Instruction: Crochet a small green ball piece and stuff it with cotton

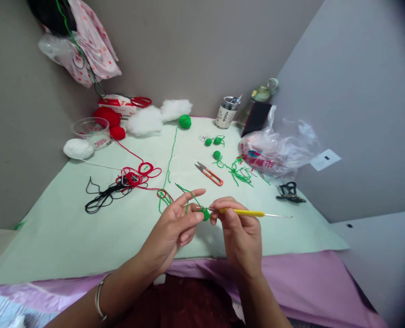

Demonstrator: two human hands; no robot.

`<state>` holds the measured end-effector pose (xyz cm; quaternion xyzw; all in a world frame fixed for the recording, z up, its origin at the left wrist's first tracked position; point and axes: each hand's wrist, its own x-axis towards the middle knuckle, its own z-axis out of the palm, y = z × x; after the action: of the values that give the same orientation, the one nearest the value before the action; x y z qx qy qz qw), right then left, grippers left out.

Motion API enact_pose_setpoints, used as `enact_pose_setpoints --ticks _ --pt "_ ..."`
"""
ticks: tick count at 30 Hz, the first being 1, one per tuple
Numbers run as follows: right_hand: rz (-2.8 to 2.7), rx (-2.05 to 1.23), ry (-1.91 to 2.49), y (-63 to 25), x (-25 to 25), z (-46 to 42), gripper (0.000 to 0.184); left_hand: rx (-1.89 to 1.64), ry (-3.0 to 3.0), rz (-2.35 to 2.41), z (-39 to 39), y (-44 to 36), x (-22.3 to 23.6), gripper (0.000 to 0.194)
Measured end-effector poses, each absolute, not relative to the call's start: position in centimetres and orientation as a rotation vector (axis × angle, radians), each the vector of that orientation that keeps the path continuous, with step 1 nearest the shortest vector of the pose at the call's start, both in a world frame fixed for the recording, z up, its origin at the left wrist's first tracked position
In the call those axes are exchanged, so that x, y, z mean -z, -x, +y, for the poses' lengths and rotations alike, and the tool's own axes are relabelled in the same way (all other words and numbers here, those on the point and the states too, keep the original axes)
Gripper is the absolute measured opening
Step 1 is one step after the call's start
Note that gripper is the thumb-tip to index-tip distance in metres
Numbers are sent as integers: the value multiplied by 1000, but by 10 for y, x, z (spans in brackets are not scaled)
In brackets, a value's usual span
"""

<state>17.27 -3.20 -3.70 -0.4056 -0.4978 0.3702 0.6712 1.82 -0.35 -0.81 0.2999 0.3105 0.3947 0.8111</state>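
My left hand (180,223) pinches a small green crochet piece (205,214) between thumb and fingers. Green yarn (198,199) runs up over its raised index finger. My right hand (239,228) is closed around the yellow handle of a crochet hook (245,212), whose thin tip meets the green piece. The hook's other metal end sticks out to the right. Orange-handled thread snips (209,174) lie just beyond my hands. A green yarn ball (185,121) sits farther back, with a strand trailing toward me.
Tangled red yarn (135,176) and black yarn (103,198) lie to the left, near a clear plastic tub (101,136) and white stuffing (145,122). Green yarn scraps (241,174), a plastic bag (274,150), a black hair clip (291,192) and a pen holder (226,114) are at right.
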Motion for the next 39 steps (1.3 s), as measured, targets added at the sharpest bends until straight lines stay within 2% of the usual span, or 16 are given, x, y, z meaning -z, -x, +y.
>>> enact_pose_setpoints --ticks 3,10,18,29,39 --pt "-998 -939 834 -175 38 -29 19 -807 -561 639 0 -16 9 54" --pt "-967 -980 868 -180 34 -27 25 -787 -553 592 1 -15 12 35" --pt "-1181 -758 1015 -175 41 -33 20 -926 -811 741 -5 -21 13 42" --pt "-1029 -886 912 -175 35 -31 26 -956 -834 784 -5 -18 14 36" --pt "-1402 -427 1069 -174 32 -46 24 -1007 -1022 894 -6 -15 18 30"
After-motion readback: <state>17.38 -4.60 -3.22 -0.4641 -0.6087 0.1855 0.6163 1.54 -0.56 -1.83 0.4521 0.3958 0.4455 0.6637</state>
